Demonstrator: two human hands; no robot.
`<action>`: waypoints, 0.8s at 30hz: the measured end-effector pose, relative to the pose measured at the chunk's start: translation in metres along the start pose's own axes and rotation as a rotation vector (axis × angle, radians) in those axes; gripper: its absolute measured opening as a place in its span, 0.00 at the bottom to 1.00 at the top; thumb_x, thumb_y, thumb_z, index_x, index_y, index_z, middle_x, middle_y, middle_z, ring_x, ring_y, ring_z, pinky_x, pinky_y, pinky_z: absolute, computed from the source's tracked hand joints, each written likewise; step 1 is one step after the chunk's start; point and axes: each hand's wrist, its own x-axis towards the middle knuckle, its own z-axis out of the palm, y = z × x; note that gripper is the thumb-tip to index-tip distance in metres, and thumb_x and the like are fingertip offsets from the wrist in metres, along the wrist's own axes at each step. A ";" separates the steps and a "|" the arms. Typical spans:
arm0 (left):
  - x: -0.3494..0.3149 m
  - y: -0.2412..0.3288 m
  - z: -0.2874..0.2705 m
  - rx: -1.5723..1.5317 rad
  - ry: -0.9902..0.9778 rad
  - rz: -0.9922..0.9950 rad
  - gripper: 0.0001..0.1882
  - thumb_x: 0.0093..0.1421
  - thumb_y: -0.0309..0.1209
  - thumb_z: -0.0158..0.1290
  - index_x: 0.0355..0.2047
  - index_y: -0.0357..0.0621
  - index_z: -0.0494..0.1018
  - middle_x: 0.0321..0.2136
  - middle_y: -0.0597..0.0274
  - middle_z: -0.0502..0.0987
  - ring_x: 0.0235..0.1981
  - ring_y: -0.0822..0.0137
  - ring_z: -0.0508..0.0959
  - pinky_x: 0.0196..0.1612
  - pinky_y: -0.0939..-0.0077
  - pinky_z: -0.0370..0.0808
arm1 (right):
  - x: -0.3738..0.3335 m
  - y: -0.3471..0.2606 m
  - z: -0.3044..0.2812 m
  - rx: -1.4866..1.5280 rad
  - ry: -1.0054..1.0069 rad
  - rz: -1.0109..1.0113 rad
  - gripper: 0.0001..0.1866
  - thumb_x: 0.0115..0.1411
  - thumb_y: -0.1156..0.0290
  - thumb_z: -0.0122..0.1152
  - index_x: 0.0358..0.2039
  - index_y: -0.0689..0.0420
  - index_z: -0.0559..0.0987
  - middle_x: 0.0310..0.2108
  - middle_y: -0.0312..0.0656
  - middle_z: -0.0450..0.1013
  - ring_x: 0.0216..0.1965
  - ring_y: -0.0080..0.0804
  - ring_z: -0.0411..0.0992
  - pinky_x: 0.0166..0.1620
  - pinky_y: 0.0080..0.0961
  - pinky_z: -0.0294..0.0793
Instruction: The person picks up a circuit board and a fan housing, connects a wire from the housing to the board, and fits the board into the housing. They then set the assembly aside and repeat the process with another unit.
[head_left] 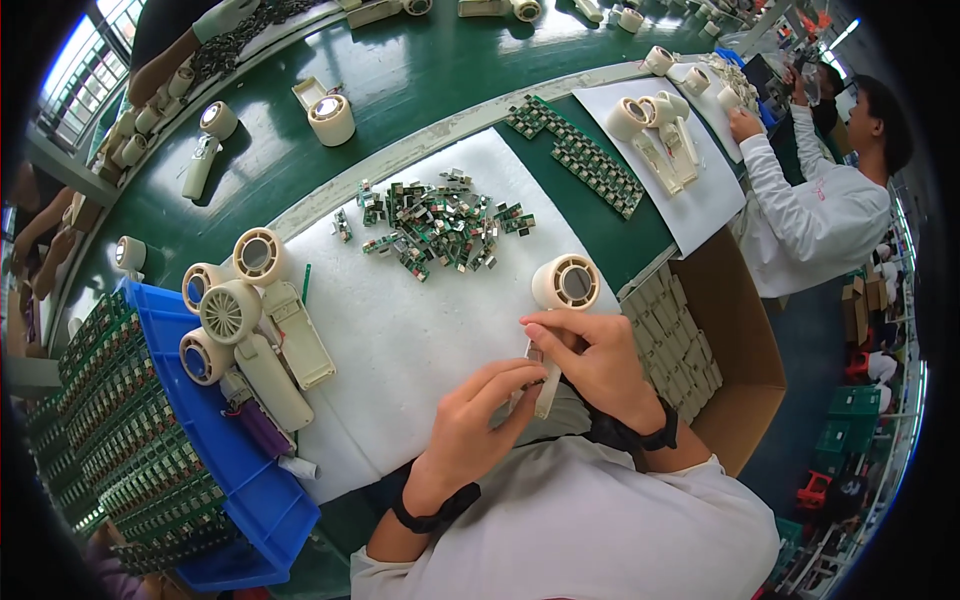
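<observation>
Just in front of me lies a cream handheld fan (566, 284), its round head pointing away and its handle toward my body. My right hand (600, 362) is closed on the handle, thumb and forefinger pinched near its upper part. At the handle's lower part, my left hand (482, 412) grips with bent fingers; a small dark bit shows at its fingertips, too hidden to name. Both hands cover most of the handle's inside. Beyond them a heap of small green circuit boards (440, 225) lies on the white foam sheet (400, 330).
Several fans (258, 256) are piled at the left, beside a blue bin (265, 490) with rows of circuit boards. A carton (745, 370) of cream casing parts stands at my right. Board panels (597, 170) lie beyond. Another person (815, 205) works at the right.
</observation>
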 end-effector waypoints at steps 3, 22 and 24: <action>-0.001 0.001 -0.005 -0.006 -0.034 -0.007 0.17 0.57 0.14 0.61 0.46 0.41 0.80 0.42 0.58 0.83 0.36 0.69 0.82 0.40 0.76 0.79 | -0.002 0.018 0.008 -0.121 0.072 -0.309 0.09 0.60 0.73 0.70 0.42 0.56 0.87 0.21 0.35 0.77 0.21 0.19 0.71 0.25 0.21 0.68; 0.010 -0.013 0.004 -0.183 0.241 -0.253 0.16 0.65 0.19 0.58 0.53 0.37 0.79 0.41 0.57 0.84 0.41 0.69 0.84 0.47 0.75 0.79 | 0.001 0.014 0.005 -0.285 0.153 -0.533 0.07 0.54 0.77 0.71 0.35 0.55 0.85 0.24 0.35 0.70 0.28 0.31 0.70 0.29 0.30 0.70; 0.009 -0.017 0.001 -0.103 0.173 -0.188 0.16 0.64 0.19 0.58 0.52 0.40 0.80 0.42 0.57 0.84 0.41 0.68 0.84 0.47 0.75 0.80 | 0.000 0.012 0.006 -0.266 0.124 -0.521 0.07 0.54 0.77 0.71 0.35 0.56 0.85 0.26 0.36 0.71 0.29 0.32 0.70 0.31 0.30 0.71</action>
